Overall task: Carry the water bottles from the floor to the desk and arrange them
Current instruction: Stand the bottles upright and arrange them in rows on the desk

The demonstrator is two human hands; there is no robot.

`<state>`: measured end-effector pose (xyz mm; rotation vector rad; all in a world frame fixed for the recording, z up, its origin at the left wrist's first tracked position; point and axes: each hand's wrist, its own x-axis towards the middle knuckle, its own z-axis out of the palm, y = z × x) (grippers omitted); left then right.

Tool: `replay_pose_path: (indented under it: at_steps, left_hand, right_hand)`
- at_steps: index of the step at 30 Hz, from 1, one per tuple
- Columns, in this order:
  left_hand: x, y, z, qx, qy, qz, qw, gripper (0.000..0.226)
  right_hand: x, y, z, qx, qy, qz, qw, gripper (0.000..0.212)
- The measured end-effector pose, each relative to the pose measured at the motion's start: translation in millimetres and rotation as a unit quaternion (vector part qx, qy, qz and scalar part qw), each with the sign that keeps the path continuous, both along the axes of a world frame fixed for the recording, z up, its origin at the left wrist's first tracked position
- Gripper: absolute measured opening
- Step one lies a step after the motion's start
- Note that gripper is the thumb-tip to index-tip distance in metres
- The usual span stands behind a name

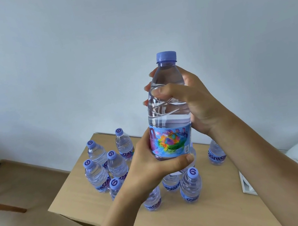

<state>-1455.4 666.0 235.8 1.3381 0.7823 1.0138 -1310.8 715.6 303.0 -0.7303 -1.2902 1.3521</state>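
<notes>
Pale desk (99,196) is already carrying roughly nine bottles (97,175). Both hands, left hand (149,169) low, right hand (191,101) high, are clasping another bottle (169,109) aloft; placement outstanding, floor stock unseen.

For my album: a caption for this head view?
Both hands, left hand and right hand, hold a water bottle above the desk.

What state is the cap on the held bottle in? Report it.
On. The purple cap sits on the neck of the held bottle; whether the seal is unbroken cannot be told.
</notes>
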Motion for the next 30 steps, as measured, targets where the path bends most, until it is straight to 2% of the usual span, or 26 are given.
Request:
replay_pose_path:
  at_steps: [4, 8, 18, 21, 23, 25, 27, 30]
  left_hand:
    - [-9, -6, -2, -0.003, -0.004, 0.0, 1.0, 0.048]
    - [-22, -10, -6, -0.002, 0.001, 0.008, 1.0, 0.05]
    - [-58, -12, -16, -0.04, -0.028, -0.03, 0.998, 0.053]
    - [-60, -12, -14, -0.036, -0.029, 0.003, 0.999, 0.046]
    - [-58, -12, -13, -0.021, -0.023, 0.039, 0.999, 0.045]
    - [-53, -10, -13, 0.013, 0.021, 0.109, 0.994, 0.048]
    - [-45, -8, -13, 0.029, 0.05, 0.163, 0.985, 0.051]
    - [-40, -2, -14, 0.025, 0.048, 0.169, 0.984, 0.054]
  right_hand:
    - [-11, -3, -4, -0.003, -0.003, 0.001, 1.0, 0.026]
    - [-24, -6, -9, -0.007, 0.005, 0.007, 1.0, 0.024]
    - [-53, -4, -20, -0.041, 0.086, 0.066, 0.993, 0.03]
    - [-56, -2, -19, -0.037, 0.055, 0.054, 0.996, 0.026]
    - [-58, 0, -17, -0.009, -0.013, 0.002, 1.0, 0.027]
    - [-60, 3, -15, 0.02, -0.071, -0.058, 0.996, 0.033]
    - [-62, 7, -16, 0.017, -0.074, -0.078, 0.994, 0.037]
    - [-61, 16, -14, -0.009, -0.047, -0.054, 0.997, 0.035]
